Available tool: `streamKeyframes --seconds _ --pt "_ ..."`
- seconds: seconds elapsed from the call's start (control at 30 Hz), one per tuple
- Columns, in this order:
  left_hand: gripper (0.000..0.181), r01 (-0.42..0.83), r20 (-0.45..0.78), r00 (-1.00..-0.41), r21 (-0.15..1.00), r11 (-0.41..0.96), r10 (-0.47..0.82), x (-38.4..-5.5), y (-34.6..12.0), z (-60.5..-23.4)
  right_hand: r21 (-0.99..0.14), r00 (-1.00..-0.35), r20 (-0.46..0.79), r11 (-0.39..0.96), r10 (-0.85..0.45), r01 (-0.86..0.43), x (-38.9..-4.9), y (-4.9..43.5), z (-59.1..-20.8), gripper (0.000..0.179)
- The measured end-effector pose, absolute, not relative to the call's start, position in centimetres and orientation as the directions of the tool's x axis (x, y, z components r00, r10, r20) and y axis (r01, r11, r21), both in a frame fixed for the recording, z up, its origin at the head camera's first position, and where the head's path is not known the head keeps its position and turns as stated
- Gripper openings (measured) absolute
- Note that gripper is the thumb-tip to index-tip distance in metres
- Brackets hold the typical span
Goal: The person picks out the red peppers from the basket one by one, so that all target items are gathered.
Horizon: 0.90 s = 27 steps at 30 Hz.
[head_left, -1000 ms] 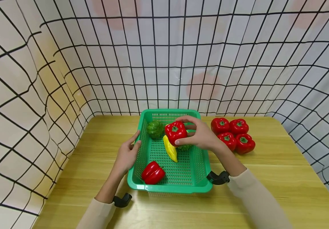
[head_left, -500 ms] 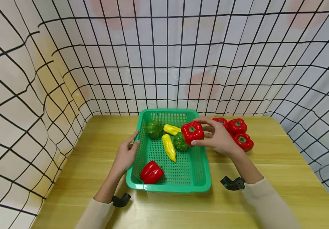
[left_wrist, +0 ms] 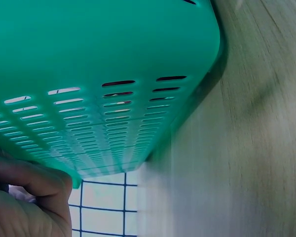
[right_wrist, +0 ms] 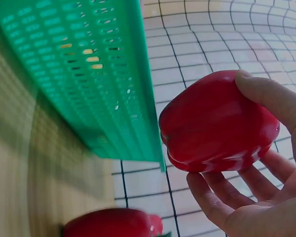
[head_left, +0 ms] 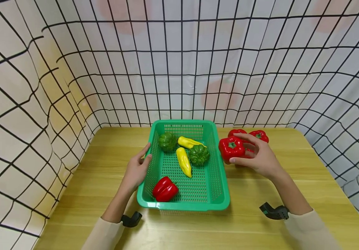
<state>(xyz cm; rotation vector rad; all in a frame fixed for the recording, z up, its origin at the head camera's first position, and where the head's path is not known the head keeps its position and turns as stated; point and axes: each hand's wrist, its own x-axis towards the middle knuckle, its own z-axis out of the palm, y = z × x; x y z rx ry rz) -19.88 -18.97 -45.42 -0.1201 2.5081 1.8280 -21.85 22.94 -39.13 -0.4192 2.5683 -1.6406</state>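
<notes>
My right hand [head_left: 262,158] grips a red bell pepper [head_left: 231,148] between thumb and fingers, beside the right rim of the green basket [head_left: 195,206]. In the right wrist view the held pepper [right_wrist: 217,123] is off the table, apart from the basket wall. My left hand [head_left: 136,171] holds the basket's left rim; some fingers are hidden. Inside the basket lie another red bell pepper [head_left: 165,189] at the near left, two yellow peppers [head_left: 184,162] in the middle, and two green ribbed squash-like vegetables [head_left: 199,155].
More red bell peppers [head_left: 259,134] stand on the wooden table [head_left: 254,215] behind and beside my right hand, partly hidden by it. White walls with a black wire grid [head_left: 179,62] enclose the back and sides.
My right hand has carried the red bell pepper rightward from over the basket to outside its right rim, uncovering the vegetables beneath. My left hand stays at the left rim.
</notes>
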Motion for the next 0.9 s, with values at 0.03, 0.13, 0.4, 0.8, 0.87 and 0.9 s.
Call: streamKeyframes --seconds 0.03,0.13,0.4,0.8,0.87,0.9 --pt "0.049 -0.084 -0.075 -0.996 0.949 0.304 -0.043 -19.9 -19.0 -45.5 -0.896 -0.962 0.089 0.402 -0.257 -0.190 -21.7 23.2 -39.3 0.079" --pt "0.049 -0.085 -0.076 -0.996 0.950 0.301 -0.043 -19.9 -19.1 -45.7 -0.886 -0.967 0.086 0.425 -0.241 -0.185 -21.3 24.2 -39.8 0.078" --pt "0.049 -0.077 -0.070 -0.997 0.955 0.287 -0.036 -19.8 -19.1 -45.7 -0.869 -0.971 0.098 0.457 -0.217 -0.190 -20.0 26.7 -41.4 0.074" --pt "0.049 -0.080 -0.073 -0.997 0.952 0.295 -0.035 -19.9 -19.2 -45.7 -0.855 -0.981 0.076 0.494 -0.181 -0.157 -18.4 29.0 -44.3 0.077" --pt "0.049 -0.081 -0.073 -0.997 0.950 0.300 -0.038 -19.9 -19.2 -45.7 -0.859 -0.982 0.066 0.492 -0.175 -0.145 -18.2 29.2 -44.9 0.077" --pt "0.049 -0.080 -0.072 -0.997 0.950 0.302 -0.039 -19.9 -19.2 -45.7 -0.862 -0.983 0.063 0.487 -0.172 -0.141 -18.1 29.4 -45.3 0.077"
